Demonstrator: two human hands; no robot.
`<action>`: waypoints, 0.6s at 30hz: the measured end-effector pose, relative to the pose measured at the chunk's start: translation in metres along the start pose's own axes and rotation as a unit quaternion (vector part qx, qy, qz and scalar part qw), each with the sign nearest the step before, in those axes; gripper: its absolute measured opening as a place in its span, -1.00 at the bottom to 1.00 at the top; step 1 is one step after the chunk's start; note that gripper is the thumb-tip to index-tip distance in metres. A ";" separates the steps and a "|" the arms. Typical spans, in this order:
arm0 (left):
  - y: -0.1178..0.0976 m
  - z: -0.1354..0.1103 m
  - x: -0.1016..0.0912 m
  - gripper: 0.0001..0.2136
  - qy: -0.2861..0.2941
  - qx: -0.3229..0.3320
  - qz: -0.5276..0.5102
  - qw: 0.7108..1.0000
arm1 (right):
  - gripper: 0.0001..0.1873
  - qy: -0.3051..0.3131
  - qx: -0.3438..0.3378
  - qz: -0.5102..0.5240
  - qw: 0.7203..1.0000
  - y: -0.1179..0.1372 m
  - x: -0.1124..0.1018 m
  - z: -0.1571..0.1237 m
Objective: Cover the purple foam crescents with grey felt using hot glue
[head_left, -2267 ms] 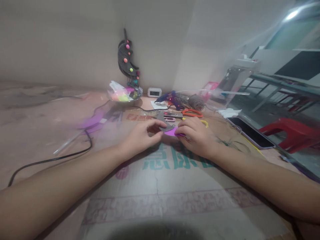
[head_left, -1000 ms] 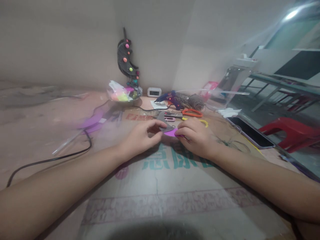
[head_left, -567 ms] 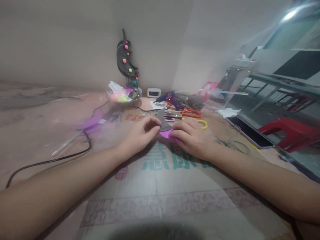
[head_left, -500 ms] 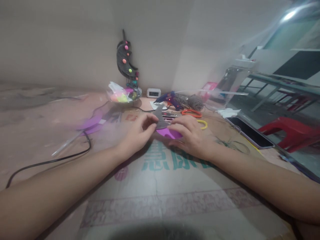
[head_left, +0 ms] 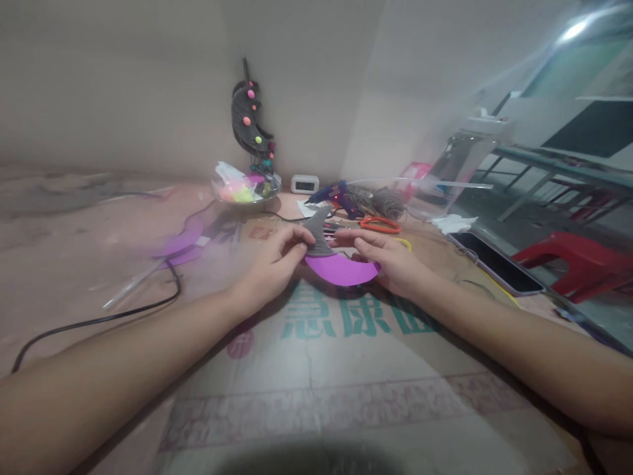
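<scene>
A purple crescent [head_left: 342, 270], partly wrapped in grey yarn [head_left: 320, 232], is held just above the cardboard. My left hand [head_left: 284, 254] pinches its wrapped part between thumb and fingers. My right hand [head_left: 388, 257] is curled at the bare purple tip, thumb near the forefinger. A thin loose strand of the yarn runs from the wrap's edge towards these fingers. Part of the right fingers is hidden behind the crescent.
Beyond the hands lie orange-handled scissors [head_left: 380, 225], a blue glue gun [head_left: 330, 194], a yarn ball [head_left: 388, 202] and a small clock [head_left: 305, 184]. A decorated crescent [head_left: 244, 119] leans on the wall behind a clear bowl [head_left: 247, 199]. A phone [head_left: 497, 262] lies right; a black cable [head_left: 99, 320] runs left.
My right hand has shifted right and turned, uncovering more of the crescent's purple part. My left hand stays at the wrapped part, almost unmoved.
</scene>
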State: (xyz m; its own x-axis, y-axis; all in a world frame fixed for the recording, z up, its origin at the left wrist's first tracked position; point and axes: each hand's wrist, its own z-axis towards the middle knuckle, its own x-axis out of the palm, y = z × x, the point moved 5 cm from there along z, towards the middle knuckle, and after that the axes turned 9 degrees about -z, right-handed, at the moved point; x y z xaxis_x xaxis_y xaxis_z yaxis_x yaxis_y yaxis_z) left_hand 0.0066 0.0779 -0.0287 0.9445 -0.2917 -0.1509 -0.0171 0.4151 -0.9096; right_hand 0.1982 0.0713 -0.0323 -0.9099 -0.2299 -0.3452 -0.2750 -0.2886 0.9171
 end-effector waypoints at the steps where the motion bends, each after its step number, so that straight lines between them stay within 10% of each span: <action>1: 0.000 0.000 0.000 -0.89 0.001 0.000 0.003 1.000 | -0.68 0.021 0.000 0.015 1.000 0.001 0.003 -0.001; 18: -0.003 -0.004 0.006 -0.86 0.050 -0.005 0.012 0.999 | -0.77 -0.001 0.103 -0.041 0.994 0.001 0.003 -0.004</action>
State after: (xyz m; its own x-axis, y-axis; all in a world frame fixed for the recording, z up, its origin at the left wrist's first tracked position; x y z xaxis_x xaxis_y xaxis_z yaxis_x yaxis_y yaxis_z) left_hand 0.0115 0.0718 -0.0288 0.9065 -0.3665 -0.2096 -0.0428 0.4143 -0.9092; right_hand 0.1960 0.0667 -0.0331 -0.8821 -0.2114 -0.4210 -0.4064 -0.1102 0.9070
